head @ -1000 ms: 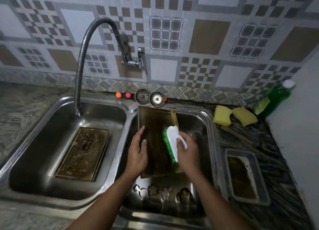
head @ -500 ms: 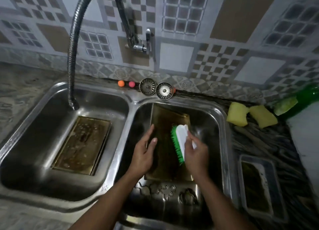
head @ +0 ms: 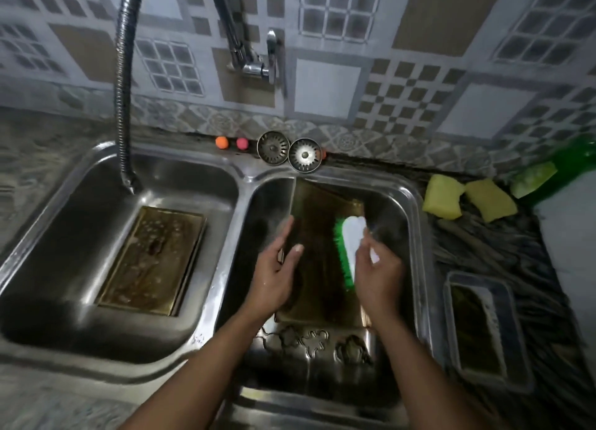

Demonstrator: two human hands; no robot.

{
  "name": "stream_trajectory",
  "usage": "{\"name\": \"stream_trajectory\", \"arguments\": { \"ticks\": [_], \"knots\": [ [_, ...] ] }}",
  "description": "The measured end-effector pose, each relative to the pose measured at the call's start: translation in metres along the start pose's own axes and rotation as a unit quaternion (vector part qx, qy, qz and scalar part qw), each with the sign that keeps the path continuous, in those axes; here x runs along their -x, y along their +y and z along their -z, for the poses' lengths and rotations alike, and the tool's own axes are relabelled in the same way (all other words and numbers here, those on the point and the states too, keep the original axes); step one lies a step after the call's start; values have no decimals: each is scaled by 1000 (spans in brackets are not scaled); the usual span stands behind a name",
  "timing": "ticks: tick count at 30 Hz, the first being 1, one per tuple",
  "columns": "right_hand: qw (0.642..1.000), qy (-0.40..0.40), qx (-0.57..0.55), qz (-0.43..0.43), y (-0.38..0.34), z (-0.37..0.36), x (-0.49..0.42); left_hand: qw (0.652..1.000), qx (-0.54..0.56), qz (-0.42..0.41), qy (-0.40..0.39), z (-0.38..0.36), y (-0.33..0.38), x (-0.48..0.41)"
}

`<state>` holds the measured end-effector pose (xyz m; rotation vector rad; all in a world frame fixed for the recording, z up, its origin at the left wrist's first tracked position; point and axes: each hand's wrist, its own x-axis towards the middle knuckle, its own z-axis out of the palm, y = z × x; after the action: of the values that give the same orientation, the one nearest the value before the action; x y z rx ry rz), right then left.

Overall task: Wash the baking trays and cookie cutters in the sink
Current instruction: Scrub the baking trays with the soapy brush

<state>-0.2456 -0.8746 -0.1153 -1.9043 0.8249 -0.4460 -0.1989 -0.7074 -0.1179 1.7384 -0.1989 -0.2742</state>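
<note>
steel double sink (head: 245,174); patterned tile wall (head: 419,42)

The tilted brown baking tray (head: 322,284) fills the middle of the right steel basin (head: 409,236). The left hand (head: 274,274) holds its edge and the right hand (head: 377,274) holds a white brush with green bristles (head: 350,245) against it. Metal cookie cutters (head: 314,341) cover the floor in front. The left steel basin (head: 193,178) has bare floor around a flat brown baking tray (head: 151,262), under a ribbed metal faucet hose (head: 124,107).

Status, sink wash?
Left hand holds tray, right basin. Right hand grips brush on it. Cutters lie below; second tray left basin.
</note>
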Motion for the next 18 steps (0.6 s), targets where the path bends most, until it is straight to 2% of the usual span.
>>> {"name": "stream_trajectory", "arguments": {
  "ticks": [3,8,10,12,15,18],
  "knots": [
    [1000,21,-21,0,-26,-12,-19,999,3,-2,-36,-9,1,9],
    [990,-107,-31,81,-49,-23,17,1000,15,-8,2,-3,13,-5],
    [988,-123,-29,87,-39,-13,32,999,27,-5,43,3,16,-10],
    [993,-103,-14,60,-28,-1,33,998,29,-6,57,8,15,-9],
    [1000,-25,-6,6,-21,2,3,999,16,-21,18,7,8,-1],
    [1000,28,1,13,-37,-12,-27,999,2,-23,-22,-5,8,6]
  ]
}}
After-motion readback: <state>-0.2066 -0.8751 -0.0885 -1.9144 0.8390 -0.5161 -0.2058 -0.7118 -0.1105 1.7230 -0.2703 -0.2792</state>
